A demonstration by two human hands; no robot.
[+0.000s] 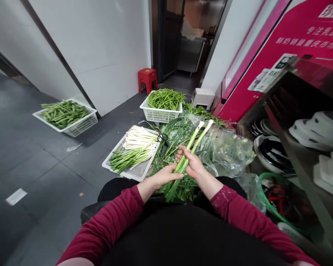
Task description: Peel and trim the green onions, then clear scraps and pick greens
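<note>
Two thick green onions (197, 137) slant up and away from my lap, white root ends at the top. My right hand (192, 162) is wrapped round their stalks at mid length. Lower down, my left hand (166, 176) grips the same stalks near the green leaves. Beneath both hands spreads a heap of loose green leaves (180, 188). Left of my hands, a white perforated tray (142, 172) carries a bunch of thin scallions (135, 147), their white ends toward the back.
White baskets hold long green beans (166, 99) ahead and green pods (63, 112) at left. A red stool (147, 79) stands by the wall. Clear plastic bags (230, 149) lie right of the heap, near a green-rimmed basket (280, 218) and a metal shelf with white dishes (322, 129).
</note>
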